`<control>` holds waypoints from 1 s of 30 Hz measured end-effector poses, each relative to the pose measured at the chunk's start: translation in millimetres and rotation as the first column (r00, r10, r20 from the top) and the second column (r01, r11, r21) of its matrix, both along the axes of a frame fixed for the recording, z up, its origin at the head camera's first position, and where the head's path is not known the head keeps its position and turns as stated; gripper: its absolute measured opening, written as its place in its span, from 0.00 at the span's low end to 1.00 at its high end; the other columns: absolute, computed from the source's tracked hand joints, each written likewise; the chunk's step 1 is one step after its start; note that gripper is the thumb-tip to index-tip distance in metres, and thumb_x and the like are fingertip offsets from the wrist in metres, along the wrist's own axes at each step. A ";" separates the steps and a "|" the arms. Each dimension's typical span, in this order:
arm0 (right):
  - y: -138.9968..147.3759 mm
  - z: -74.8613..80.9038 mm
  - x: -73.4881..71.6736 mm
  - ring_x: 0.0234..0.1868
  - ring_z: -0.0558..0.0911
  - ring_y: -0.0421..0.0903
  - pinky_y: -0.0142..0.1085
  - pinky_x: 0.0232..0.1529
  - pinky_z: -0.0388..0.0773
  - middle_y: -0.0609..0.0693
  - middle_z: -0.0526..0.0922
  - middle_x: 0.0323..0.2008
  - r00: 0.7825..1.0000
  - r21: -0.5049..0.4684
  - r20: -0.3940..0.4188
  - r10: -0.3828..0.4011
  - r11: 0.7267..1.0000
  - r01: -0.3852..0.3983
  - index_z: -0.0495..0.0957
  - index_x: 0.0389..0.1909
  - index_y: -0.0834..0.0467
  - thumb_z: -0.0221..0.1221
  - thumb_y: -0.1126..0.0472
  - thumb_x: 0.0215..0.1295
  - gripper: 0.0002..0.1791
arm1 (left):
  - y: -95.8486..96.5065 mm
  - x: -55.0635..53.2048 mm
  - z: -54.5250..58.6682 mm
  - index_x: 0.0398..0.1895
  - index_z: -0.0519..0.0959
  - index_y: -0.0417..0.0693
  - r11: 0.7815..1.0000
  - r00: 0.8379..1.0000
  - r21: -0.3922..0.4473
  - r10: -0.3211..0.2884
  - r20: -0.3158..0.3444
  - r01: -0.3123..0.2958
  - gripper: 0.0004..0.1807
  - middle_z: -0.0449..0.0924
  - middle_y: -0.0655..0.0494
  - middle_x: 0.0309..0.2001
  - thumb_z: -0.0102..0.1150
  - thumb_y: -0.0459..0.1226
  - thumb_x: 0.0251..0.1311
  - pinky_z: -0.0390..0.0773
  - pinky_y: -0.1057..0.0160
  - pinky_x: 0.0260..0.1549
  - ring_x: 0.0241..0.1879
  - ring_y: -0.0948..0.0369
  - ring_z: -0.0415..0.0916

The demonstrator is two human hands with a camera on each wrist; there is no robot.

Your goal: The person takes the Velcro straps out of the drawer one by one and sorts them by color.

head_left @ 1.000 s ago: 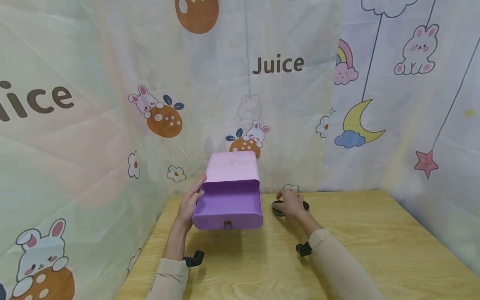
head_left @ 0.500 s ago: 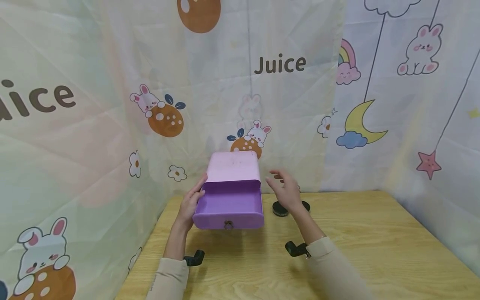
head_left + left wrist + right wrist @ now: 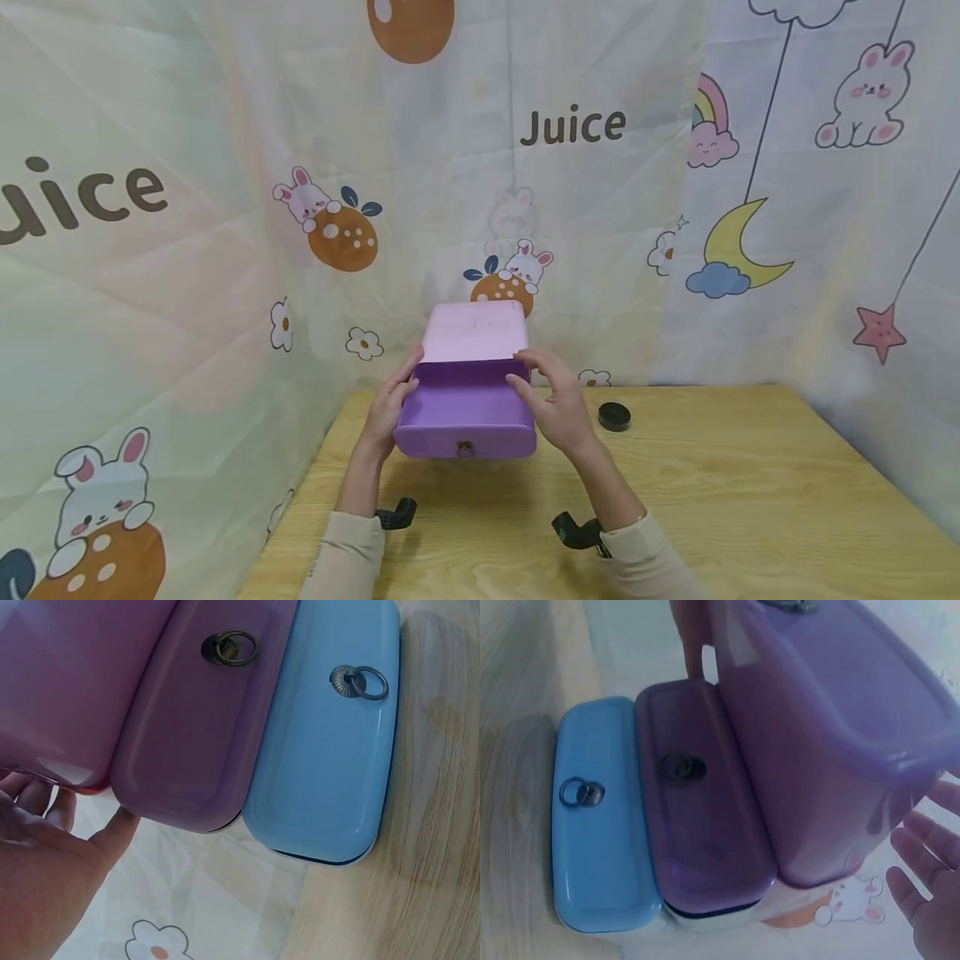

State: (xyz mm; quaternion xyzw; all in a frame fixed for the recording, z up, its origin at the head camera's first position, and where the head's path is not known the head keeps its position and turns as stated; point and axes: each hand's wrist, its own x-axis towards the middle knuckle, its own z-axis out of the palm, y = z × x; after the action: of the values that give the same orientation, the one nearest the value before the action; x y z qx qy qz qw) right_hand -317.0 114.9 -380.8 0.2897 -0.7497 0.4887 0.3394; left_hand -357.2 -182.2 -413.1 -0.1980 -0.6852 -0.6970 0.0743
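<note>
A small pink-topped drawer chest [image 3: 476,329] stands at the back of the table. Its top purple drawer [image 3: 429,442] is pulled out, and its visible interior is bare. Below are a closed purple drawer [image 3: 180,742] and a closed blue drawer [image 3: 322,765], each with a metal ring pull. My left hand [image 3: 385,414] rests against the chest's left side, fingers extended, thumb at the pulled-out drawer's edge. At the right side, my right hand [image 3: 558,408] has its fingertips by the chest's upper edge; in the right wrist view its fingers are spread beside the drawer.
A black round disc-like piece [image 3: 614,417] lies on the wooden table [image 3: 720,492] right of the chest. Printed fabric [image 3: 585,208] hangs close behind the chest and along both sides. Black wrist-worn camera mounts [image 3: 576,530] stick out beneath the forearms.
My right hand has lifted off the black round pieces and moved left to the chest's right side, now covering one of them. The left hand stays at the chest; the view has shifted slightly.
</note>
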 end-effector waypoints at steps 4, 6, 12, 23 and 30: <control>-4.2 3.7 4.8 0.57 0.82 0.53 0.45 0.59 0.80 0.52 0.85 0.57 0.998 0.035 -0.052 0.025 0.999 -0.023 0.82 0.58 0.57 0.69 0.61 0.68 0.18 | 0.2 -1.5 2.5 0.81 0.62 0.56 1.000 1.000 0.001 -0.005 -0.003 0.005 0.28 0.54 0.66 0.83 0.38 0.36 0.81 0.38 0.52 0.84 0.84 0.63 0.41; -6.8 4.1 6.9 0.58 0.82 0.52 0.45 0.60 0.81 0.52 0.85 0.57 0.997 0.055 -0.068 0.037 0.998 -0.033 0.82 0.58 0.56 0.69 0.62 0.68 0.18 | 0.2 -1.4 3.1 0.81 0.61 0.57 1.000 1.000 0.002 -0.010 0.001 0.010 0.28 0.54 0.66 0.83 0.38 0.36 0.81 0.38 0.52 0.84 0.84 0.63 0.41; -16.2 3.5 18.3 0.62 0.80 0.49 0.47 0.63 0.80 0.51 0.84 0.59 0.994 0.135 -0.076 0.073 0.989 -0.062 0.82 0.59 0.53 0.69 0.58 0.68 0.19 | 0.9 1.5 3.7 0.81 0.61 0.57 1.000 1.000 0.019 -0.013 0.029 0.013 0.28 0.54 0.67 0.83 0.38 0.35 0.81 0.38 0.53 0.84 0.84 0.64 0.41; -32.1 8.9 38.4 0.41 0.86 0.52 0.44 0.38 0.87 0.51 0.86 0.51 0.951 0.154 -0.196 0.239 0.965 -0.211 0.86 0.53 0.55 0.73 0.66 0.62 0.18 | 1.3 3.2 4.3 0.82 0.61 0.57 0.999 0.999 0.019 -0.026 0.039 0.025 0.28 0.53 0.67 0.83 0.38 0.36 0.81 0.38 0.51 0.84 0.84 0.63 0.40; -36.8 10.7 44.7 0.31 0.82 0.40 0.25 0.30 0.83 0.51 0.89 0.38 0.885 0.173 -0.241 0.397 0.915 -0.364 0.87 0.46 0.57 0.74 0.72 0.57 0.16 | 0.0 4.3 3.4 0.81 0.62 0.58 0.999 0.999 0.024 -0.022 0.044 0.021 0.28 0.54 0.68 0.83 0.39 0.36 0.81 0.39 0.52 0.83 0.84 0.64 0.41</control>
State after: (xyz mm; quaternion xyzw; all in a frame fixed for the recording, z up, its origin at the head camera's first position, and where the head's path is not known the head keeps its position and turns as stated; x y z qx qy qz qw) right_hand -272.3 78.1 -370.1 0.5157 -0.6533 0.4543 0.3177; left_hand -353.0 -182.2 -409.6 -0.1891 -0.6763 -0.7100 0.0537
